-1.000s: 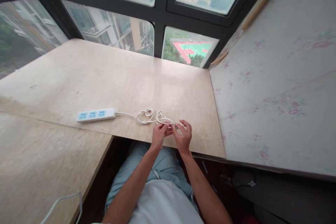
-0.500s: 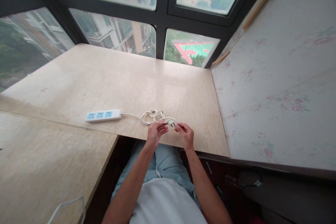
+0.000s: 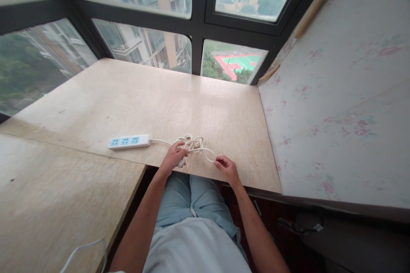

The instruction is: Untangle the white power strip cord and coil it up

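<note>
A white power strip with blue socket faces lies on the beige ledge, left of my hands. Its white cord runs right into a loose, tangled coil. My left hand is closed around the plug, which shows partly below the fingers, at the coil's near left side. To the right, my right hand pinches a loop of the cord between thumb and fingertips, drawn out from the coil toward the ledge's front edge.
The beige ledge meets dark-framed windows at the back and a floral-papered wall on the right. A lower-left counter section carries another white cable. Below the ledge on the right, a dark cable lies in shadow.
My left hand has moved left with the plug, which was between both hands before. My right hand has shifted slightly down and now holds a loop of cord pulled out to the right.
</note>
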Motion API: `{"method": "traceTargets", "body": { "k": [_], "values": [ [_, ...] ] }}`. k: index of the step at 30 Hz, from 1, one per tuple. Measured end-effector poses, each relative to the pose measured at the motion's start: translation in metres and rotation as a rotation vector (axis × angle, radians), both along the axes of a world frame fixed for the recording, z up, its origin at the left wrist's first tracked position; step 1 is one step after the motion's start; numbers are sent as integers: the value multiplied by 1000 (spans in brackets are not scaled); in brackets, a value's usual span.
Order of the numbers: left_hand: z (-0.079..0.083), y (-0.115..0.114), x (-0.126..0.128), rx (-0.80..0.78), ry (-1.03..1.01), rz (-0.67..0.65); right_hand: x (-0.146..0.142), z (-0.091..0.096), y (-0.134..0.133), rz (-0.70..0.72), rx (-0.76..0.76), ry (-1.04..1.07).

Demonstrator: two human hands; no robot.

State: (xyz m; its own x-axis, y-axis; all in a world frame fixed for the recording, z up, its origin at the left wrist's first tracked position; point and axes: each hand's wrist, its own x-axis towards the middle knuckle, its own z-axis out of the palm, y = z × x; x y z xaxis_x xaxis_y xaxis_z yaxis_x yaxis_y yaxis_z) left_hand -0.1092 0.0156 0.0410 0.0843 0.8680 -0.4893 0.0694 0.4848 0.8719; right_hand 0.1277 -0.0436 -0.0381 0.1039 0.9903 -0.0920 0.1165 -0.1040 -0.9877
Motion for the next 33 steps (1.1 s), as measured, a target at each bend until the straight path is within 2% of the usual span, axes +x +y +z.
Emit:
{"method": "traceTargets", "body": {
  "k": [5,10,12,15,18,21,23,26,29,31,33],
  "values": [
    [6,5,19,25,-140,-60,1,5,-3,50,27,80],
    [6,3,28,66,-174,-151,6,14,10,-72,15,183],
    [5,2,28,111,-134,-229,6,14,22,-99,22,174],
    [8,0,29,255,-82,-392,0,12,42,-51,20,177],
    [17,2,31,407,5,-543,-8,13,53,34,-2,266],
    [31,6,30,541,153,-642,-9,18,51,62,-11,366],
    [39,10,29,619,243,-660,-5,21,45,57,9,417],
    [48,20,32,706,320,-592,5,22,36,26,38,448],
    [54,31,45,783,330,-569,17,21,27,-17,29,295],
    [56,38,59,807,303,-625,25,23,22,-82,60,67],
    [58,41,74,802,260,-708,33,29,17,-135,156,-157]
  ]
}}
